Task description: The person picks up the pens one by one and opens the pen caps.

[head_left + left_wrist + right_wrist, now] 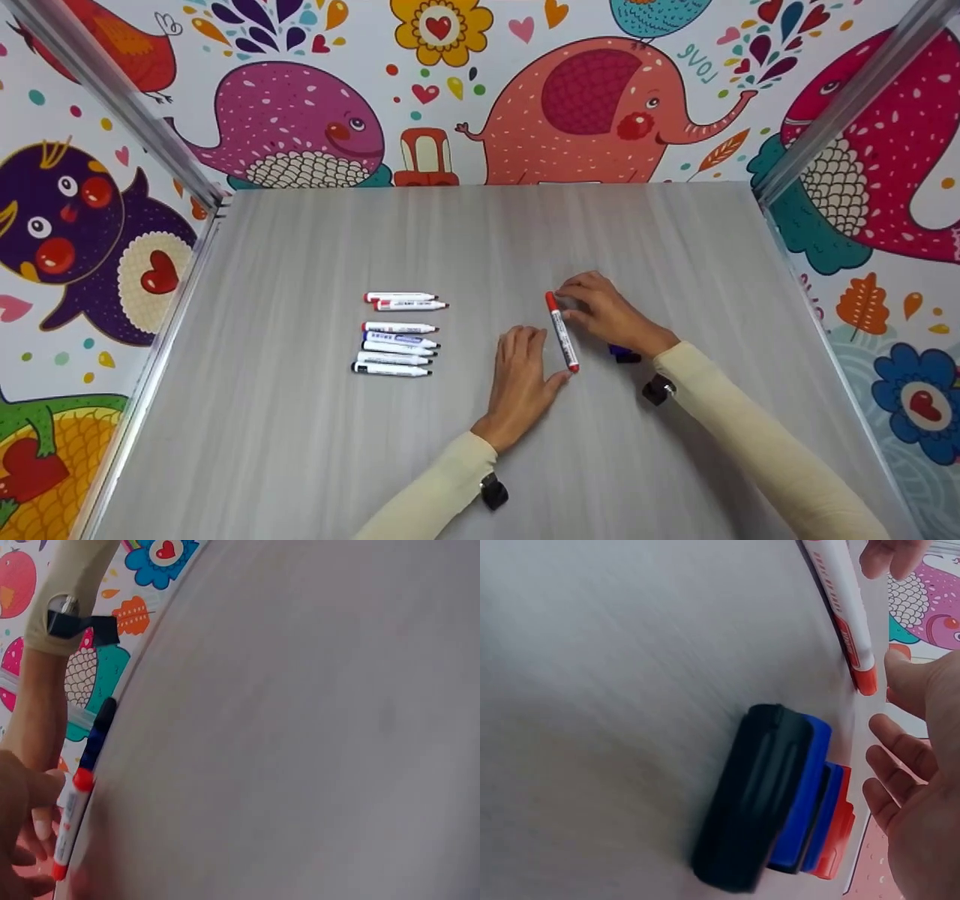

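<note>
A white marker with a red cap and red end (562,334) lies slanted on the table between the two hands. Left of it is my left hand (521,375), fingers extended and thumb tip right at the marker's near end. My right hand (607,311) is on the other side, its fingertips and thumb close to the capped far end. In the right wrist view, the right hand's fingers (904,761) are spread and hold nothing. Black, blue and red marker caps (754,799) lie side by side near that hand, partly hidden under its wrist in the head view.
On the left lie several uncapped white markers in a lower row (394,370), tips to the right. Two more markers with red ends (411,305) lie just above them. Patterned walls with metal edge strips (840,105) enclose the grey table (300,450).
</note>
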